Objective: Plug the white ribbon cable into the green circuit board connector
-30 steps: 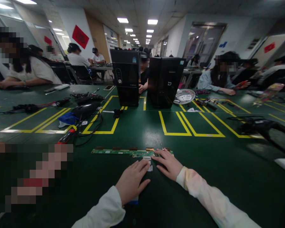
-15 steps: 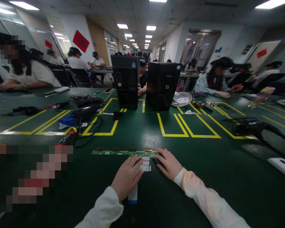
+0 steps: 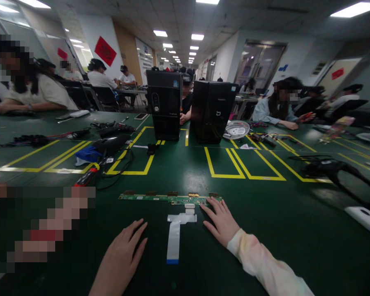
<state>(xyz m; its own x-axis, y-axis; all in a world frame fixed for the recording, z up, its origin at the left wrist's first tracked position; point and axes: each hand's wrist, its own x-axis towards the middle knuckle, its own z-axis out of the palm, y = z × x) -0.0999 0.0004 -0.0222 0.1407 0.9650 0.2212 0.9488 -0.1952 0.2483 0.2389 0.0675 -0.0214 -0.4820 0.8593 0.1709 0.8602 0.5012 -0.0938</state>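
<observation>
A long narrow green circuit board [image 3: 154, 197] lies on the dark green table [image 3: 265, 230] in front of me. A white flat ribbon cable [image 3: 175, 234] with a blue end runs from the board's middle connector towards me. My right hand [image 3: 222, 220] lies flat with fingers spread, fingertips touching the board's right end beside the cable. Lower left of the cable, my left hand [image 3: 121, 257] rests open on the table, holding nothing and apart from the cable.
Two black computer towers [image 3: 165, 105] [image 3: 214, 111] stand at mid-table behind yellow tape boxes [image 3: 225, 162]. Tools, cables and a red-handled screwdriver [image 3: 88, 177] lie at left, a black cable bundle [image 3: 327, 166] and a white device [image 3: 364, 216] at right. Several people sit around.
My left hand has lifted off the ribbon cable and drawn back to the lower left, leaving the whole cable in view. My right hand stays at the board's right end.
</observation>
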